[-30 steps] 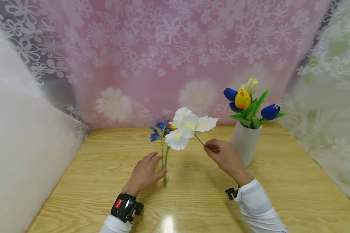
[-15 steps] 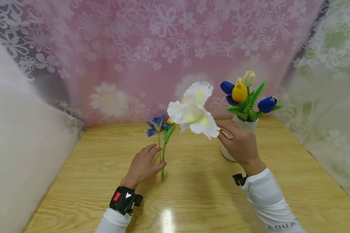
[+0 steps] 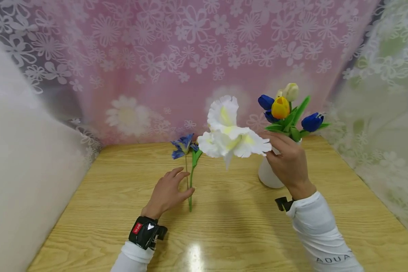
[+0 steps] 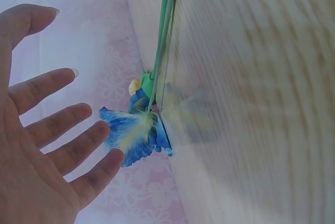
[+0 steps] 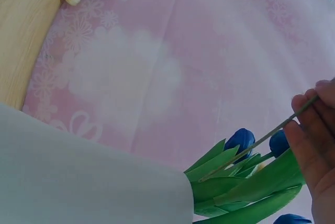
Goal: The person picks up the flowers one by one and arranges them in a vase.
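My right hand (image 3: 290,166) pinches the thin stem (image 5: 267,135) of a large white artificial iris (image 3: 232,138) beside the white vase (image 3: 269,176). In the right wrist view, the stem's lower end lies against the green leaves at the vase mouth; I cannot tell whether it is inside. Blue, yellow and cream tulips (image 3: 280,107) stand in the vase. My left hand (image 3: 168,192), fingers spread and relaxed, hovers beside a blue iris (image 3: 181,146) and a green-stemmed tulip (image 3: 192,177) lying on the table. The left wrist view shows a gap between fingers and stems.
The wooden table (image 3: 122,219) carries everything. A pink flower-patterned curtain (image 3: 163,75) hangs along its back edge. Pale sheets border it at left and right, the right one (image 3: 377,124) close behind the vase.
My right hand has lifted the white iris and carried it right to the vase, tipping the stem toward the mouth. The bloom has turned. My left hand has stayed nearly still.
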`<state>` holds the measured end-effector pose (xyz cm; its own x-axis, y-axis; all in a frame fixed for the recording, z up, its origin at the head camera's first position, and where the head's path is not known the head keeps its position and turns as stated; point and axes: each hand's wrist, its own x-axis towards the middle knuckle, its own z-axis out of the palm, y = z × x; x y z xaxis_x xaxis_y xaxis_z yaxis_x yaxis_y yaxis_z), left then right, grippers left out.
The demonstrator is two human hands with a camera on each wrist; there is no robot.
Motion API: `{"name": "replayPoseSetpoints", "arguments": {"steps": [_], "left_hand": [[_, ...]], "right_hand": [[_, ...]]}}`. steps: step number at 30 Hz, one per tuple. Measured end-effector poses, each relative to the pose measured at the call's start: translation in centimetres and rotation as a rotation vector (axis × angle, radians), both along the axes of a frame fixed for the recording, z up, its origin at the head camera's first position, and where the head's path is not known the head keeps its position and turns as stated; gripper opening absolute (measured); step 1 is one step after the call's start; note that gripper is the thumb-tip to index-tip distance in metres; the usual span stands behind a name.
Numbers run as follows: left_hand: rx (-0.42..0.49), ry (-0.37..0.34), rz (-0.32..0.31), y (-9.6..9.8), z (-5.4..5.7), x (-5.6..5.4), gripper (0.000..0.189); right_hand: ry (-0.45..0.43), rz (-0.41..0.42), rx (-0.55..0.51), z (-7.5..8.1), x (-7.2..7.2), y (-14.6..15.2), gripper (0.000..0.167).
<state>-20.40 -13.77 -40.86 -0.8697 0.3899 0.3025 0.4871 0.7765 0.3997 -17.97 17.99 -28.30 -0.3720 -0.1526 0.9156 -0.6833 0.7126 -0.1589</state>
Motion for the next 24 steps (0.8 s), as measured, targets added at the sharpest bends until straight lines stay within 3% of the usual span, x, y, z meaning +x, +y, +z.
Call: {"name": "replayPoseSetpoints", "arguments": {"steps": [5, 12, 24], "left_hand": [[0.005, 0.001, 0.002, 0.0, -0.2, -0.1, 0.051], [0.015, 0.001, 0.007, 0.1, -0.2, -0.1, 0.051], [0.024, 0.021, -0.003, 0.0, -0.8, -0.3, 0.048]], "right_hand": [[-0.025, -0.049, -0.073, -0.2, -0.5, 0.5, 0.022], [-0.021, -0.153, -0.046, 0.0, -0.5, 1.1, 0.009], [0.016, -0.147, -0.15, 0.3, 0.3, 1.1, 0.013]]}}
